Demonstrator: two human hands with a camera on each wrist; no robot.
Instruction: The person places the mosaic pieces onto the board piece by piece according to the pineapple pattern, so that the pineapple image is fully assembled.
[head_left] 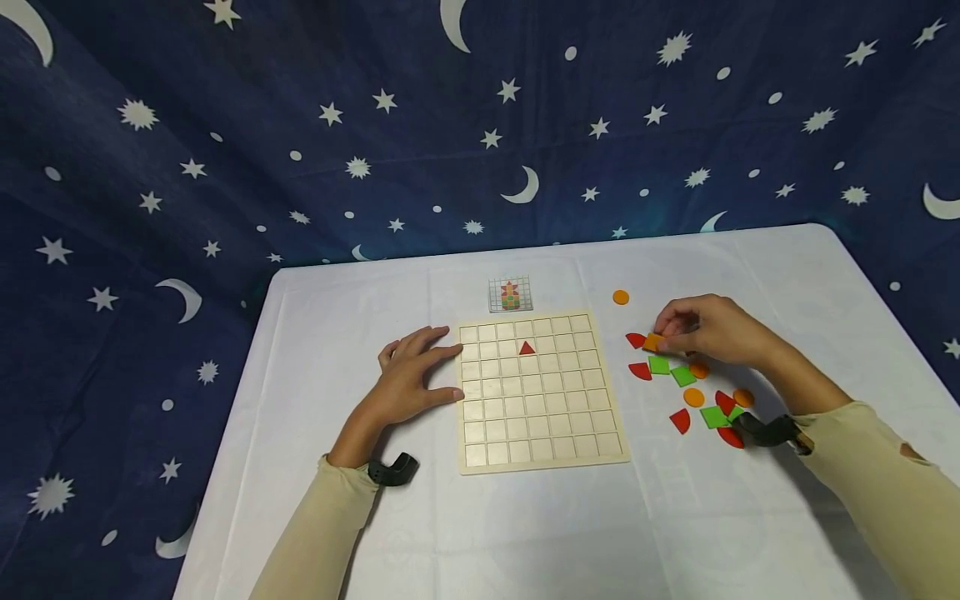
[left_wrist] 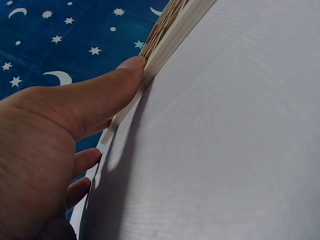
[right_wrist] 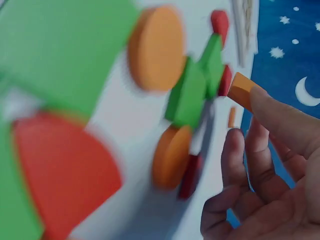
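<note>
My right hand (head_left: pixel 708 329) pinches an orange square tile (head_left: pixel 653 342) between thumb and fingers, over the loose pieces at the right. In the right wrist view the orange square tile (right_wrist: pixel 242 90) shows at the thumb tip. My left hand (head_left: pixel 412 375) rests at the left edge of a pale wooden grid board (head_left: pixel 543 392), thumb and forefinger spread against its rim. The left wrist view shows the thumb (left_wrist: pixel 107 95) touching the board's edge (left_wrist: pixel 165 50). One red triangle tile (head_left: pixel 527 348) lies in an upper cell of the board.
Red quarter-circles (head_left: pixel 680 421), green squares (head_left: pixel 715 417) and orange discs (head_left: pixel 693 397) lie scattered right of the board. Another orange disc (head_left: pixel 621 297) lies farther back. A small pattern card (head_left: pixel 510 294) sits behind the board on the white-covered table (head_left: pixel 525 533). A starry dark-blue cloth (head_left: pixel 450 125) hangs behind.
</note>
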